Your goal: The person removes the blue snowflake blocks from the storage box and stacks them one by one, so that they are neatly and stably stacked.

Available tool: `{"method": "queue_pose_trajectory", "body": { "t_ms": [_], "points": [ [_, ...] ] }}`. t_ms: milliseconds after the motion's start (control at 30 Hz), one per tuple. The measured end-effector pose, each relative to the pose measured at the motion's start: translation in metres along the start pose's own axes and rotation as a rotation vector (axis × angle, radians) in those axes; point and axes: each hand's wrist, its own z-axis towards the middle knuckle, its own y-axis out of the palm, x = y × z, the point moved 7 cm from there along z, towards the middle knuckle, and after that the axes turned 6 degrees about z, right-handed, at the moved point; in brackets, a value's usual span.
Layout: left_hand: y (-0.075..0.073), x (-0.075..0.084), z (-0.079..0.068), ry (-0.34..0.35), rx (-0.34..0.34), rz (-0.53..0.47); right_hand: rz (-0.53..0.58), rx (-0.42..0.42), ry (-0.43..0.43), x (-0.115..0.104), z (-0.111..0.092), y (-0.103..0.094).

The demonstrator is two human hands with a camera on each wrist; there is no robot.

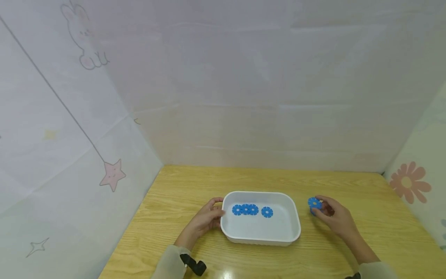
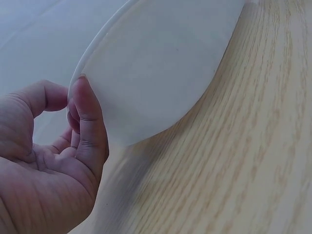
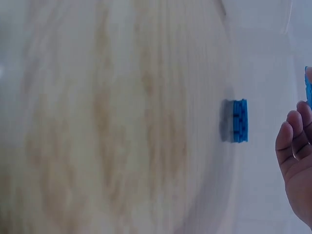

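Observation:
A white plastic tub [image 1: 259, 241] stands on the table, its left rim gripped between the thumb and fingers of my left hand [image 1: 205, 219]. The same rim pinch shows on the tub [image 2: 151, 73] in the left wrist view. Inside lie three overlapping blue notched discs [image 1: 246, 209] in a row, plus a single blue notched disc [image 1: 267, 212] to their right. Right of the tub, my right hand [image 1: 336, 217] pinches another blue notched disc [image 1: 314, 202] between thumb and fingers. Close by that hand, a short stack of blue discs [image 3: 240, 121] sits on the table.
The wooden table [image 1: 195, 182] meets pale cloth walls at the back and both sides. A pink star [image 1: 112, 175] is printed on the left wall and a pink flower [image 1: 411, 182] on the right one. A black strap [image 1: 193, 264] crosses the left sleeve.

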Motion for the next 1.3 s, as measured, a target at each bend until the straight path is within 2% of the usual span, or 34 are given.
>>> {"method": "queue_pose_trajectory", "body": {
  "t_ms": [367, 733, 933, 1300],
  "points": [
    [0.000, 0.000, -0.001, -0.002, 0.006, 0.016, -0.027, -0.030, 0.048, 0.022, 0.000, -0.005],
    [0.000, 0.001, -0.002, 0.000, 0.001, 0.012, -0.068, -0.102, 0.131, 0.037, 0.001, -0.001],
    [0.000, 0.001, -0.002, 0.000, 0.000, 0.008, -0.061, -0.139, 0.121, 0.037, 0.001, 0.001],
    [0.000, 0.001, -0.002, 0.000, -0.014, 0.007, -0.127, -0.167, 0.137, 0.044, 0.003, 0.004]
  ]
}}
